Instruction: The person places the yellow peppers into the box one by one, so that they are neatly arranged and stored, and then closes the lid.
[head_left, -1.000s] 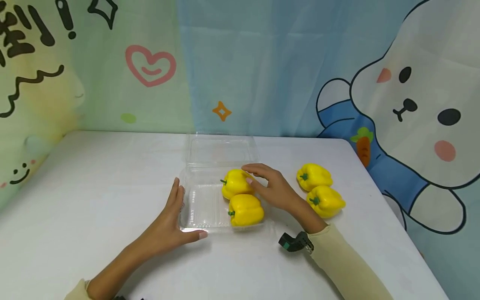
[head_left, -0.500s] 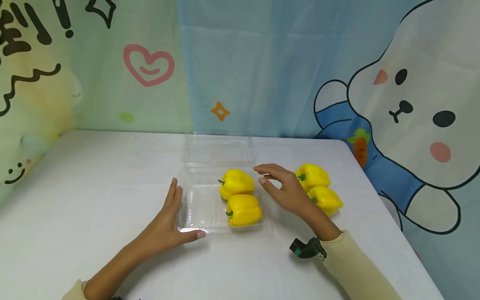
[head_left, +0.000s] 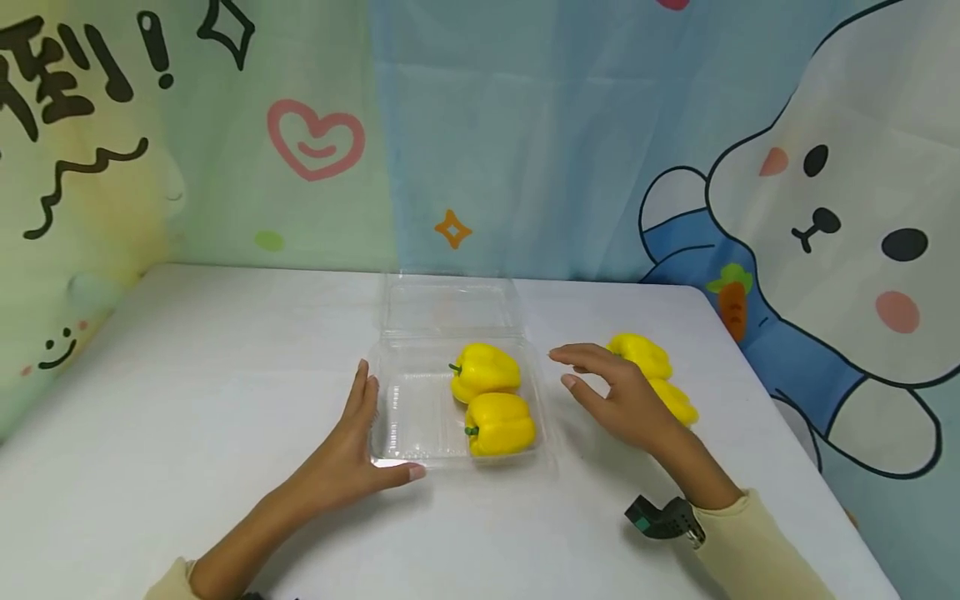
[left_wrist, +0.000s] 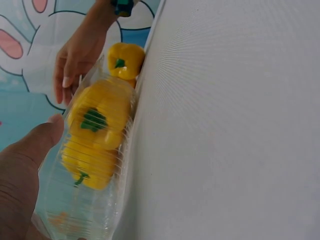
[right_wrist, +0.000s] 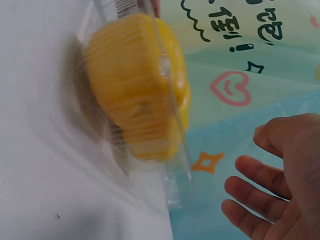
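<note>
A clear plastic clamshell box lies with its lid folded back. In its right half sit two yellow bell peppers, the rear one and the front one, stems toward the left. My left hand rests against the box's left front corner, fingers straight along the side and thumb spread along the front. Between the box and two more yellow bell peppers, my right hand hovers with loosely bent fingers around nothing. It partly hides the back loose pepper and the front loose one.
The white table runs back to a printed cloth backdrop. A dark band with a small device sits at the right wrist. The table's right edge slopes past the loose peppers.
My right hand has left the rear pepper in the box and moved right toward the two loose peppers, carrying nothing. The left hand stays at the box's corner. The head view shifts slightly.
</note>
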